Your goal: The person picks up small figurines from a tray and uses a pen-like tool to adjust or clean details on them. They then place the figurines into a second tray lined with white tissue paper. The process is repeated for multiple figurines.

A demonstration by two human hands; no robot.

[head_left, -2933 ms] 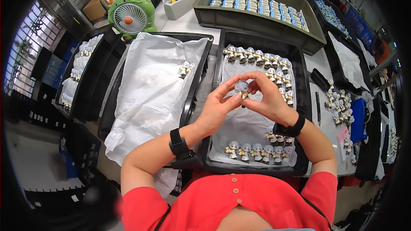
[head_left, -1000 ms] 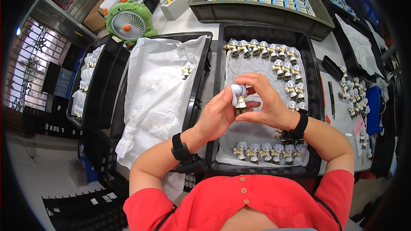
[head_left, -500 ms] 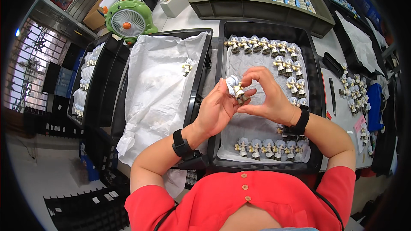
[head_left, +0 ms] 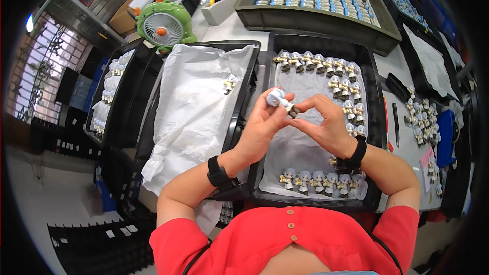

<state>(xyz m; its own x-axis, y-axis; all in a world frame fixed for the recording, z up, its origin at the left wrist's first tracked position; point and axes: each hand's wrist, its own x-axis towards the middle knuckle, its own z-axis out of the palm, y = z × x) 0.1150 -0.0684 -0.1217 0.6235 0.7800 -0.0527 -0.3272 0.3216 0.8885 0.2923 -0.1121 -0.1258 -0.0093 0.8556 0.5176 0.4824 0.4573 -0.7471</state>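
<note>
Head view: both hands' grips pinch a figurine, seemingly, above a paper-lined black tray.

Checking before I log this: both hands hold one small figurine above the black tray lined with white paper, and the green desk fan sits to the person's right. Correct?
Not quite. The green desk fan sits to the person's left, as the head view shows. The rest stands: left hand and right hand hold one small figurine above the black tray lined with white paper.
</note>
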